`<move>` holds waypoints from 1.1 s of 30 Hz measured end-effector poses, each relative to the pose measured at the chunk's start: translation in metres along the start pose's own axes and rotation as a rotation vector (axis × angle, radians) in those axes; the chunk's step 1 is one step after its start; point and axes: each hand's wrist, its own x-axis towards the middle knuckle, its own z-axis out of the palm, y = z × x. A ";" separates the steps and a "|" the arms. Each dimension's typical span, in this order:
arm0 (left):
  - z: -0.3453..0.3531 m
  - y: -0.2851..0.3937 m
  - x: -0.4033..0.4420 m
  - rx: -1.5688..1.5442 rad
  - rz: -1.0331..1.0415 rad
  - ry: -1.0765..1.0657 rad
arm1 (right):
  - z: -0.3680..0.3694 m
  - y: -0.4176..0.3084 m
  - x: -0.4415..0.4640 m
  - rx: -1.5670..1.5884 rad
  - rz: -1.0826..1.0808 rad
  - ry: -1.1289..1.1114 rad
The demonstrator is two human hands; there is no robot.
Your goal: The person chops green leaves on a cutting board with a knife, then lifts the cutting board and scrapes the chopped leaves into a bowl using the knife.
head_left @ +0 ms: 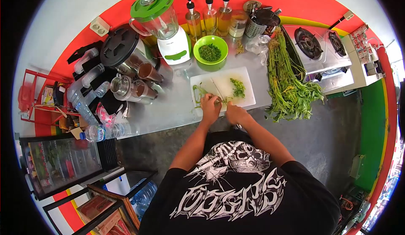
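Note:
My right hand point(236, 113) is closed round the handle of a knife point(218, 88), whose thin blade points away from me over a white cutting board point(243, 74). My left hand point(210, 105) presses green stems point(200, 90) onto the board, just left of the blade, with its fingers curled. A small heap of chopped greens point(238, 88) lies on the right half of the board. Behind the board stands a green bowl point(211, 68) with finely cut greens point(209, 52) in it.
A large bundle of leafy greens point(291, 83) hangs over the counter's front edge at right, by a gas stove point(322, 49). A blender point(168, 36), pump bottles point(210, 17), metal cups point(122, 87) and plastic bottles point(101, 133) stand behind and left.

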 end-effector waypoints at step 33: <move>-0.004 0.000 -0.003 -0.041 0.037 0.024 | 0.000 -0.010 -0.007 -0.082 -0.007 -0.005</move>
